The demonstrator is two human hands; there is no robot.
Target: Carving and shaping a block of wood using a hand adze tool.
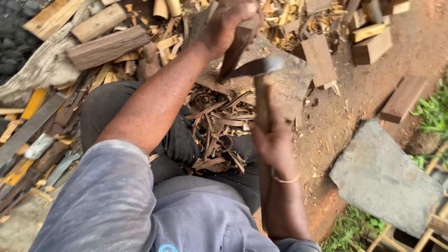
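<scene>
left hand: arm stretched forward, fingers clenched | right hand: wrist raised, fingers wrapped tight

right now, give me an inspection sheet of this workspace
surface: worn chopping block on bare reddish soil.
job's things: dark wood piece held upright on the block; adze-like tool, metal head beside the piece.
clutter: brown shavings over the lap; offcuts and log at left; planks at right; grey slab.
grippers: left hand grips the wood piece; right hand grips the tool's handle.
cables: nothing seen.
surroundings: grass at the right edge; wooden frame in the corner.
</scene>
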